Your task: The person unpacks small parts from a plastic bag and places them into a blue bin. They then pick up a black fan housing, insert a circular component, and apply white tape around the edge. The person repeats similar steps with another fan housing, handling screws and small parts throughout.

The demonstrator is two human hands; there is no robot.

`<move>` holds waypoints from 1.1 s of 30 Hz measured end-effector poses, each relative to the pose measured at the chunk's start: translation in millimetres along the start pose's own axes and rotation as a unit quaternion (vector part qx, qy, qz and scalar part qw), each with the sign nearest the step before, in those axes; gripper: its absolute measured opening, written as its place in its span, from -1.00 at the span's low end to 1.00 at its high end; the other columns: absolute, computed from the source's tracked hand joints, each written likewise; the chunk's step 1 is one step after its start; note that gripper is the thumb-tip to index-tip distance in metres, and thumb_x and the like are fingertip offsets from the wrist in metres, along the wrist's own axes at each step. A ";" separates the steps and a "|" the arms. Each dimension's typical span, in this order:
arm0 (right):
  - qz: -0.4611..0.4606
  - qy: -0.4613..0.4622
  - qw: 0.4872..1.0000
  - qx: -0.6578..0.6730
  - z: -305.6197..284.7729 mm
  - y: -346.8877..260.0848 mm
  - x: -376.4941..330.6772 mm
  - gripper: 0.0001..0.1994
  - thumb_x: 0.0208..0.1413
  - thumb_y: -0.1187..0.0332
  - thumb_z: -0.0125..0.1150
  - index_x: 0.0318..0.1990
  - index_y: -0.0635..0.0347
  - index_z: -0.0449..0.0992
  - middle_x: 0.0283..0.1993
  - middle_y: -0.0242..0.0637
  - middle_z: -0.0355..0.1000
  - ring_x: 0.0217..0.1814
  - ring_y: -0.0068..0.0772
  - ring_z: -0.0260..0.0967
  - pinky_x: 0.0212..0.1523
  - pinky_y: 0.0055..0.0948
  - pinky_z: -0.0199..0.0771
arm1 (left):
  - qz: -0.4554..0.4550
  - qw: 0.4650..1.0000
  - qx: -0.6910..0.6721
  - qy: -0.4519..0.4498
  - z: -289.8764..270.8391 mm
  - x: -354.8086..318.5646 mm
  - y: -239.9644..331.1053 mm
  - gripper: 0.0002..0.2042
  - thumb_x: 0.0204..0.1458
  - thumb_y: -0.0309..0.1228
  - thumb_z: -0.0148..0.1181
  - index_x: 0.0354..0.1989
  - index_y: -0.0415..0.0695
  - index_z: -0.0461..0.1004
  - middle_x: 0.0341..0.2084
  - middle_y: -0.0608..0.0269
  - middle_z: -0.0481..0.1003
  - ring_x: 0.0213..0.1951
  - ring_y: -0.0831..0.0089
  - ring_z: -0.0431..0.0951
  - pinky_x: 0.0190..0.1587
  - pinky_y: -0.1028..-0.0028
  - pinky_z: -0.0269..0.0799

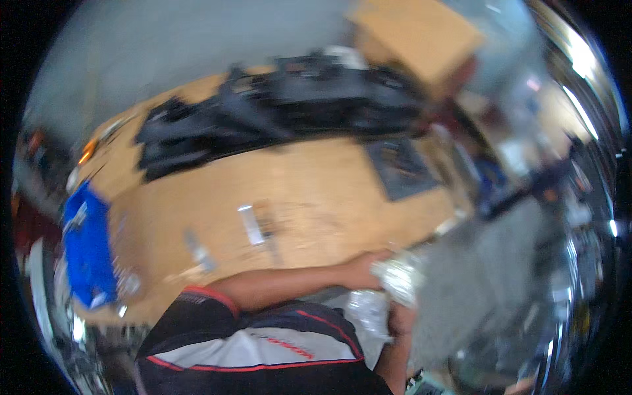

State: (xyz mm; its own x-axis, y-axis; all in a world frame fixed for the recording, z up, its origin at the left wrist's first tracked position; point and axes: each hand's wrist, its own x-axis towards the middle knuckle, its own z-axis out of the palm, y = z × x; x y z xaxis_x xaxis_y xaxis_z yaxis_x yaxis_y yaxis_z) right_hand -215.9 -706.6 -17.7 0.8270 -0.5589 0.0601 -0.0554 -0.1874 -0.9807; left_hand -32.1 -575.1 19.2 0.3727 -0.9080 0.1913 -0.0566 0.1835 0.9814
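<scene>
A crinkled clear plastic bag is between my two hands, just off the table's near right edge. My left hand, its arm crossing in front of my body, is closed on the bag's upper part. Below it, my right hand grips the same plastic, whose lower part hangs toward my shirt. Motion blur and glare hide what the bag contains, and single fingers are hard to make out.
The wooden table carries a long heap of black parts, a dark flat panel, a silver metal strip and a second small strip. A blue bin stands at left, a cardboard box at the back right.
</scene>
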 end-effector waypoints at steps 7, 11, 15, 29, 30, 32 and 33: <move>0.084 0.094 0.976 0.175 -105.8 -23.7 63.6 0.06 -0.14 0.42 0.55 0.44 0.26 -0.14 0.49 -0.02 -0.09 0.44 -0.07 0.11 0.26 -0.18 0.36 | -0.074 0.991 -0.098 0.058 70.0 144.4 -68.4 -0.53 -0.19 -0.62 0.37 -0.01 -0.22 0.45 -0.19 0.25 0.57 -0.13 0.44 0.57 -0.02 0.43 0.48; 0.023 0.014 1.000 0.014 -167.3 -21.8 106.4 0.21 -0.15 0.38 0.54 0.50 0.14 -0.38 0.56 -0.01 -0.30 0.56 -0.02 -0.15 0.35 -0.03 0.20 | -0.122 0.983 -0.129 0.040 77.3 213.3 -81.7 -0.63 -0.15 -0.66 0.29 -0.09 -0.22 0.48 -0.26 0.23 0.58 -0.20 0.47 0.59 -0.08 0.47 0.49; -0.027 -0.038 0.984 -0.170 -211.8 10.6 179.4 0.21 -0.18 0.05 0.54 0.48 0.25 -0.25 0.49 0.08 -0.08 0.52 0.07 -0.08 0.51 -0.16 -0.12 | -0.126 0.981 -0.146 -0.021 102.7 288.8 -99.7 -0.67 -0.09 -0.59 0.30 -0.08 -0.21 0.48 -0.25 0.24 0.58 -0.18 0.48 0.57 -0.08 0.44 0.48; -0.077 0.292 0.952 0.052 -377.5 54.3 415.4 -0.38 0.14 0.33 0.31 0.30 0.30 0.20 0.19 -0.11 0.37 0.22 -0.23 0.37 0.21 -0.25 0.40 | -0.016 0.991 -0.121 -0.058 85.9 568.1 -137.4 -0.13 -0.03 -0.34 0.43 0.41 -0.07 -0.03 0.24 0.06 0.25 0.24 0.21 0.32 0.26 0.20 0.27; -0.042 0.261 0.964 0.040 -392.5 63.7 439.0 -0.40 0.15 0.32 0.29 0.30 0.30 0.21 0.19 -0.11 0.38 0.21 -0.24 0.37 0.20 -0.26 0.41 | -0.042 0.988 -0.150 -0.027 67.7 578.5 -150.5 -0.19 -0.01 -0.32 0.41 0.38 -0.09 0.03 0.20 0.05 0.31 0.21 0.21 0.36 0.23 0.22 0.30; 0.027 0.192 0.981 0.010 -440.1 86.0 494.4 -0.44 0.18 0.30 0.26 0.28 0.29 0.24 0.19 -0.12 0.38 0.20 -0.28 0.37 0.18 -0.28 0.43 | -0.094 0.993 -0.034 0.063 34.2 597.7 -175.9 -0.29 0.00 -0.21 0.39 0.30 -0.12 0.19 0.10 -0.01 0.42 0.12 0.16 0.46 0.14 0.22 0.39; 0.046 0.109 0.992 0.033 -455.1 78.8 537.4 -0.44 0.19 0.21 0.24 0.27 0.27 0.25 0.19 -0.16 0.39 0.18 -0.31 0.38 0.19 -0.28 0.43 | -0.126 0.977 0.116 0.125 16.6 605.2 -188.6 -0.33 -0.02 -0.12 0.39 0.24 -0.14 0.29 0.04 -0.07 0.47 0.06 0.09 0.52 0.08 0.20 0.44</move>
State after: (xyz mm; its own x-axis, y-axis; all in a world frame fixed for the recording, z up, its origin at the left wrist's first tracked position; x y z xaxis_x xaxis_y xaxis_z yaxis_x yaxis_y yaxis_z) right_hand -30.4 -1389.4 21.9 0.6787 -0.7344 0.0014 -0.0829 -0.0786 -0.9935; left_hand 188.7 -1165.5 -49.8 0.6147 -0.7878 -0.0386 -0.1318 -0.1509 0.9797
